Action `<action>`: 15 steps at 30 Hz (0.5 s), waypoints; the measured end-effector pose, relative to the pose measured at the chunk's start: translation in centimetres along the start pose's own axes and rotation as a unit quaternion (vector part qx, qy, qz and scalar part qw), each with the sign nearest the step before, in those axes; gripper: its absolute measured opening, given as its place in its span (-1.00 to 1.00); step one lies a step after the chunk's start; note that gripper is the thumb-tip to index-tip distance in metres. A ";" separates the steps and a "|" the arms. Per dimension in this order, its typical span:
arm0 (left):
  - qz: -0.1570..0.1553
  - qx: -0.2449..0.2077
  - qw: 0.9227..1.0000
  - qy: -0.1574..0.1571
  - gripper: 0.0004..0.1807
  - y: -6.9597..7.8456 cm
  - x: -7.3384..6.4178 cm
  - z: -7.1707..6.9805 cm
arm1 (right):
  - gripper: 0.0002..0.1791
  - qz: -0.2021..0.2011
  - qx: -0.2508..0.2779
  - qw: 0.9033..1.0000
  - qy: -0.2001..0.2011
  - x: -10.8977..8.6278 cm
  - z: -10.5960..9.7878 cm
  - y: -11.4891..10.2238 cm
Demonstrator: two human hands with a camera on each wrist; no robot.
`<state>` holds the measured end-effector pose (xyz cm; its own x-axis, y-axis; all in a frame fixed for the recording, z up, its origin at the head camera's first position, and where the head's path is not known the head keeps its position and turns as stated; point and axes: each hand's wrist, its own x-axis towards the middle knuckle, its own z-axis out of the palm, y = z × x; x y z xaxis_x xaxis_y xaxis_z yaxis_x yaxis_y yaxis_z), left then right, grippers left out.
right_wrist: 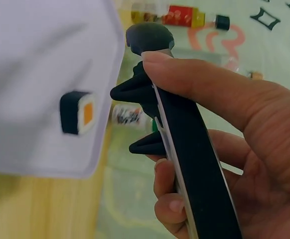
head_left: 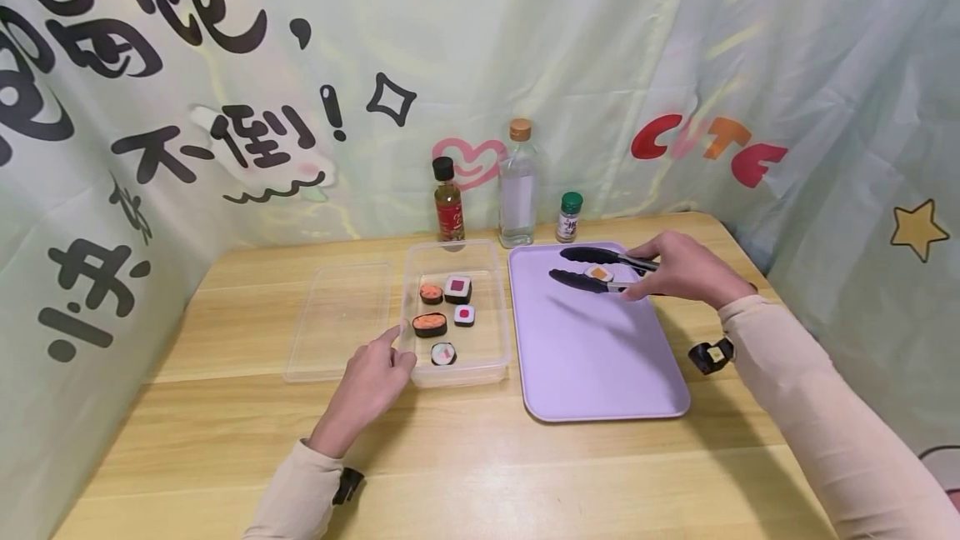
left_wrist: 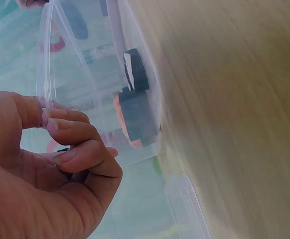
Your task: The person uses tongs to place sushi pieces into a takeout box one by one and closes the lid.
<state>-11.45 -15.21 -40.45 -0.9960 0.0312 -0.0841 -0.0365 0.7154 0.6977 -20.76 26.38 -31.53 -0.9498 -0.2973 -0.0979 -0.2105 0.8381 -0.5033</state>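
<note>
Five assorted sushi pieces (head_left: 430, 324) in clear plastic box (head_left: 456, 376), left hand (head_left: 372, 382) pinching its near-left rim; one orange-centred, black-wrapped piece (head_left: 598, 272) left unboxed, far on lilac tray (head_left: 600, 365), right hand (head_left: 678, 269) gripping black tongs (head_left: 592, 256), jaws parted.

Upper centre: black-capped bottle (head_left: 450, 213), orange-capped bottle (head_left: 517, 194), green-capped jar (head_left: 568, 219) | across top: lettered curtain (head_left: 480, 40) | right edge: yellow star (head_left: 918, 229)
</note>
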 end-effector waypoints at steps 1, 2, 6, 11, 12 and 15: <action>0.000 0.001 1.000 0.001 -0.35 0.0 0.0 0.0 | -0.20 0.005 0.000 1.000 0.000 -0.1 0.0 0.3; 0.001 0.002 1.000 0.001 -0.35 0.0 0.0 0.0 | -0.19 0.011 0.002 1.000 0.000 -0.1 -0.1 0.7; 0.004 0.006 1.000 0.002 -0.35 -0.1 0.0 0.0 | -0.19 0.038 0.012 0.999 0.002 -0.2 0.1 1.9; 0.006 0.007 1.000 0.002 -0.35 -0.1 0.0 0.0 | -0.11 0.072 0.020 0.997 -0.002 -0.3 0.4 3.2; 0.006 0.007 1.000 0.002 -0.35 -0.1 0.0 0.0 | -0.09 0.077 0.021 0.997 -0.003 -0.3 0.4 3.4; 0.006 0.007 1.000 0.002 -0.35 -0.1 0.1 0.0 | -0.08 0.086 0.024 0.996 -0.005 -0.4 0.6 4.0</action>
<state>-11.50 -15.26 -40.58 -0.9967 0.0371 -0.0717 -0.0227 0.7242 0.6892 -21.10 29.57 -34.03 -0.9682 -0.1558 -0.1956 -0.0325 0.8540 -0.5193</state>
